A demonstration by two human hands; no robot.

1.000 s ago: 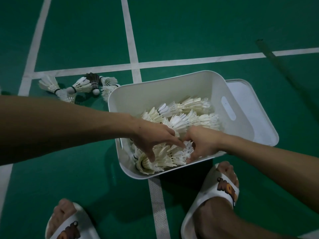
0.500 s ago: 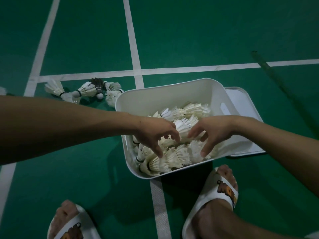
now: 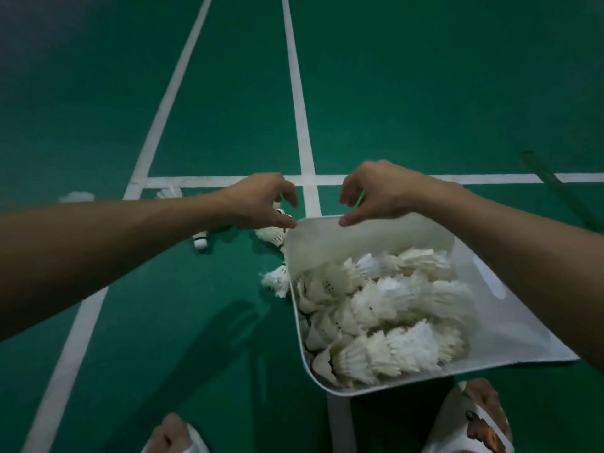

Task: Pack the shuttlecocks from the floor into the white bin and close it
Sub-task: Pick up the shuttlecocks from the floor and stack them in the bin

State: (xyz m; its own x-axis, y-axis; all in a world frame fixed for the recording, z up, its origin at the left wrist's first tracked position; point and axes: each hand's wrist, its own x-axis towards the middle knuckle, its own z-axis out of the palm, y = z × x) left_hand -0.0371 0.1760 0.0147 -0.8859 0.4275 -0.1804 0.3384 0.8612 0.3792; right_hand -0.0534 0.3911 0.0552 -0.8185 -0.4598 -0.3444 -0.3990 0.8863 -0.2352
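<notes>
- On the floor, right of centre and toward the near edge of view, sits the white bin (image 3: 376, 237). It's open-topped w/ no lid on it, and I can't make out a lid for certain anywhere.
- Inside it is a big heap of packed shuttlecocks (image 3: 385, 308), nested in rough rows and covering most of the bottom. My read: the bulk of the packing is done.
- The loose shuttlecocks (image 3: 277, 282) lie on the floor just off the bin's left wall and far-left corner, at least 3 close together.
- Further left, by the white court line (image 3: 196, 182), are two pale blurs (image 3: 76, 197). Prob. more shuttles, but too smeared to say.
- The left hand (image 3: 261, 201) hovers over that loose cluster. Its fingers are loosely curled and apart from the thumb, w/ nothing in them as far as I can see.
- The right hand (image 3: 376, 194) hangs over the bin's far rim, fingers slack, apart and empty. The thumb tip is at the rim, but I can't tell whether it touches.
- Left to do, in my judgement: gather the stragglers, drop them in, then find the lid and shut the bin. The closing step isn't begun.
- At the near edge is the person's foot in a white sandal (image 3: 470, 416), just beside the bin's near corner.
</notes>
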